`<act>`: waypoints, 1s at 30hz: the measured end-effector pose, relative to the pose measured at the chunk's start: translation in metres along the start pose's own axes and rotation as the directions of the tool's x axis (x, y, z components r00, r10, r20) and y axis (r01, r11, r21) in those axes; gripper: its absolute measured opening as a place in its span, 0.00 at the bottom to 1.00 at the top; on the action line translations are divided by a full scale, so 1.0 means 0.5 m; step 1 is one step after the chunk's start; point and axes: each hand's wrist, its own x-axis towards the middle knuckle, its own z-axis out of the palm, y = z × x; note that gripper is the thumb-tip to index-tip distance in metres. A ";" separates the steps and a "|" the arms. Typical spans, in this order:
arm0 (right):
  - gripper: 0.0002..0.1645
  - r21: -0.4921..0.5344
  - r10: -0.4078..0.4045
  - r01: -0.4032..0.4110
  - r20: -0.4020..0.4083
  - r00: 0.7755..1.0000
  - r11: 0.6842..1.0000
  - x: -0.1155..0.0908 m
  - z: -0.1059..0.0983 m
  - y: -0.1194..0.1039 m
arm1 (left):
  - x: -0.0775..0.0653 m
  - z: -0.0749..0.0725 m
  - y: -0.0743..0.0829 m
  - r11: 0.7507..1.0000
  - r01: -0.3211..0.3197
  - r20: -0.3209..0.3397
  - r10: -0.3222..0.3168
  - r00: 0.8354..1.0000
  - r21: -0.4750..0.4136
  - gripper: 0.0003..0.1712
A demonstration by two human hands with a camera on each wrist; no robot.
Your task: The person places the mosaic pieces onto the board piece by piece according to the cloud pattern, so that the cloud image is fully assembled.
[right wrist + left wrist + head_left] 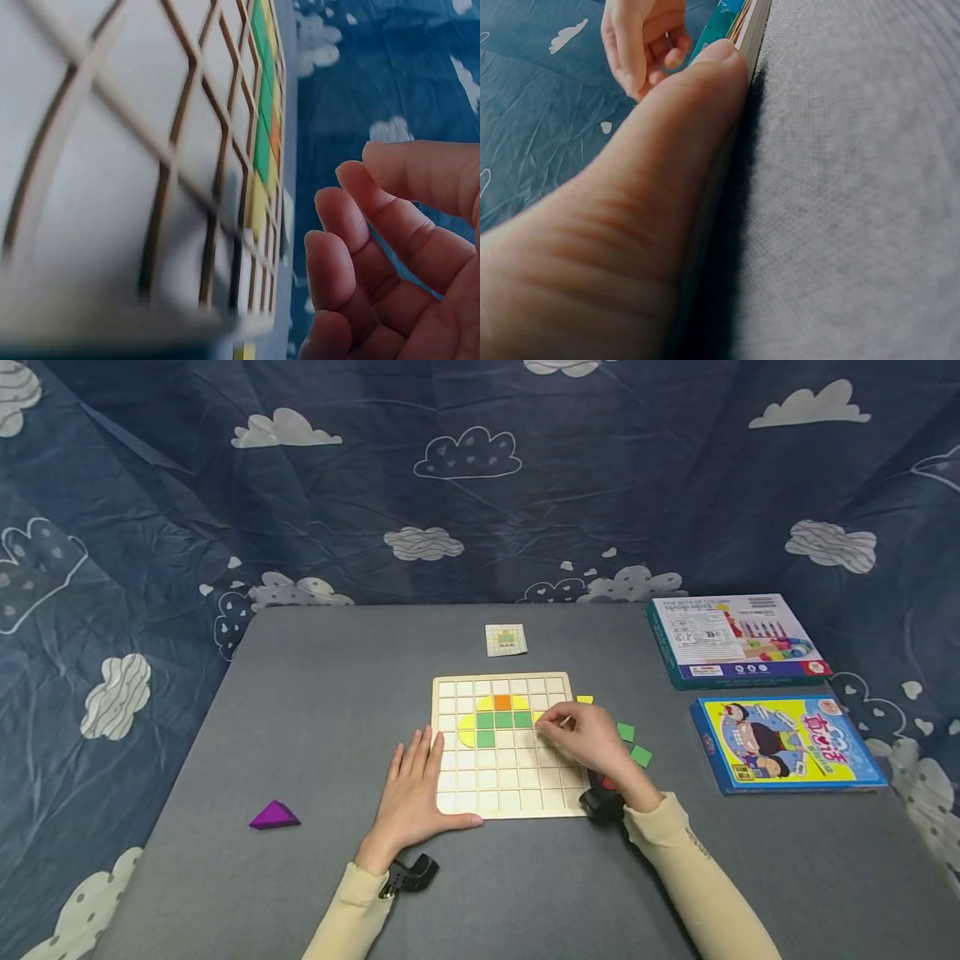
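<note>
A pale wooden grid board (510,777) lies on the grey table. In its upper cells sit an orange square (502,702), several green squares (503,720) and rounded yellow pieces (467,731). My left hand (411,785) rests on the board's left edge, fingers straight, thumb along the near edge. At the right side of the board, my right hand (581,735) hovers beside a yellow piece (259,206). Its fingers are loosely bent, with nothing visible between the tips in the right wrist view. Loose green squares (641,756) lie right of the board.
A small pattern card (506,640) lies beyond the board. Two flat boxes, one white and teal (738,639) and one blue and yellow (787,743), are at the right. A purple pyramid-like piece (274,815) is at the left. A yellow piece (585,699) touches the board's right side.
</note>
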 end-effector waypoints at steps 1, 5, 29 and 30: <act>0.07 -0.005 0.004 -0.004 -0.024 1.000 1.000 -0.002 -0.007 0.006 | -0.001 0.000 0.000 1.000 -0.002 -0.004 0.002 1.000 -0.001 0.76; 0.08 -0.038 0.027 -0.031 -0.110 0.994 0.999 -0.012 -0.032 0.033 | -0.003 0.000 -0.001 1.000 -0.007 -0.013 0.007 1.000 -0.002 0.76; 0.21 -0.180 0.163 -0.174 -0.075 0.984 0.968 -0.068 -0.102 0.137 | -0.001 -0.003 0.000 1.000 0.003 0.005 -0.003 1.000 -0.011 0.76; 0.20 -0.181 0.168 -0.178 -0.073 0.983 0.967 -0.069 -0.103 0.139 | -0.001 -0.003 0.001 1.000 0.003 0.006 -0.003 1.000 -0.012 0.76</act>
